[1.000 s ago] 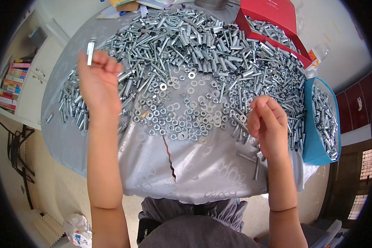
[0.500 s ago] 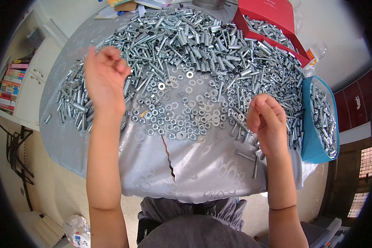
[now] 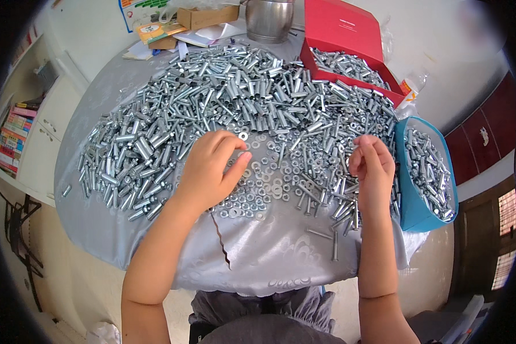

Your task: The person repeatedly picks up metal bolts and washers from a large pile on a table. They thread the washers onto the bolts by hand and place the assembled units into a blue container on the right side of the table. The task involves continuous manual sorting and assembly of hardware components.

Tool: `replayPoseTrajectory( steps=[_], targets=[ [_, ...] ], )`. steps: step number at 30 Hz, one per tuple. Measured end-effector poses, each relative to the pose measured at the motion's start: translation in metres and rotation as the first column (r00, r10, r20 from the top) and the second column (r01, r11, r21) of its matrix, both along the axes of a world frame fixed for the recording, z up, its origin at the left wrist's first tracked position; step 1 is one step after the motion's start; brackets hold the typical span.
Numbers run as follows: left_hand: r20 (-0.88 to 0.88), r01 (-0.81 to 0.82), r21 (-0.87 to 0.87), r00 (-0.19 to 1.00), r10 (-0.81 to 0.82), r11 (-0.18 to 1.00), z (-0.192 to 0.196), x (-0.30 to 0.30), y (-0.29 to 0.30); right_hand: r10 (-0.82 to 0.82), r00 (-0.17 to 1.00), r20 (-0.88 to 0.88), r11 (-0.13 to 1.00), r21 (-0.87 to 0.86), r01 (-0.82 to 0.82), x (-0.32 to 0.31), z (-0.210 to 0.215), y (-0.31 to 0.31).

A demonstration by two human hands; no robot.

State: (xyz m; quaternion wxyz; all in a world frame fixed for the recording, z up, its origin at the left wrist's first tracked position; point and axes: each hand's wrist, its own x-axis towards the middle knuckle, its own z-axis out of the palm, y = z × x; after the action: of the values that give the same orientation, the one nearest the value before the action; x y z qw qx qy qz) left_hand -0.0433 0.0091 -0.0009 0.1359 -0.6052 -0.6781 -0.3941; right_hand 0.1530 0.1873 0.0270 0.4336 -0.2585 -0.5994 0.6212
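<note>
Where the round table (image 3: 258, 258) under its grey cloth meets the person's lap, a tear (image 3: 221, 243) runs through the cloth near the front edge, just below the left wrist. A wide heap of silver sleeves and bolts (image 3: 223, 103) covers the far half of the table from left to right, and nothing separates it from the scatter of washers and nuts (image 3: 264, 183) lying nearer the front. The left hand (image 3: 212, 169) rests over that scatter, fingers curled with thumb and forefinger pinched together at a washer (image 3: 243, 136); whether it is actually gripped cannot be told. The right hand (image 3: 372, 166) hovers above a cluster of long bolts (image 3: 321, 189), fingers bent inward and loosely clenched; what it holds, if anything, is hidden. Several loose bolts lie apart on bare cloth in front of the right forearm. At the far right, a red box (image 3: 338, 34) stands open with its lid raised and holds a layer of silver fasteners. Beside the right hand, at the table's edge, a blue container (image 3: 421, 215) is filled with more silver bolts. A steel pot (image 3: 269, 20) stands at the far edge, contents not visible, with a cardboard box (image 3: 206, 16) and papers beside it. Books (image 3: 11, 140) fill a shelf at the left.
</note>
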Motion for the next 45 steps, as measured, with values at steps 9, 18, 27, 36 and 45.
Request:
replayPoseTrajectory(
  steps=[9, 18, 27, 36, 45],
  targets=[
    [-0.580, 0.323, 0.421, 0.814, -0.022, 0.848, 0.090, 0.091, -0.080, -0.275, 0.953, 0.123, 0.911, 0.351, 0.218, 0.015, -0.009, 0.044],
    [-0.773, 0.809, 0.586, 0.542, -0.328, -0.043, 0.084, 0.089, -0.083, -0.339, 0.880, 0.332, 0.859, 0.490, 0.146, 0.017, -0.009, 0.039],
    [-0.284, 0.208, -0.061, 0.934, -0.217, 0.976, 0.030, 0.049, -0.046, -0.285, 0.837, 0.468, 0.599, 0.768, -0.226, 0.013, -0.022, 0.033],
    [0.062, -0.019, -0.128, 0.998, 0.027, 0.992, 0.000, 0.019, 0.025, -0.427, 0.736, 0.525, 0.432, 0.834, -0.345, 0.000, -0.041, 0.024],
    [0.091, -0.098, -0.312, 0.987, 0.132, 0.945, -0.008, 0.002, 0.073, -0.327, 0.765, 0.555, 0.464, 0.799, -0.382, 0.006, -0.037, 0.022]
  ],
)
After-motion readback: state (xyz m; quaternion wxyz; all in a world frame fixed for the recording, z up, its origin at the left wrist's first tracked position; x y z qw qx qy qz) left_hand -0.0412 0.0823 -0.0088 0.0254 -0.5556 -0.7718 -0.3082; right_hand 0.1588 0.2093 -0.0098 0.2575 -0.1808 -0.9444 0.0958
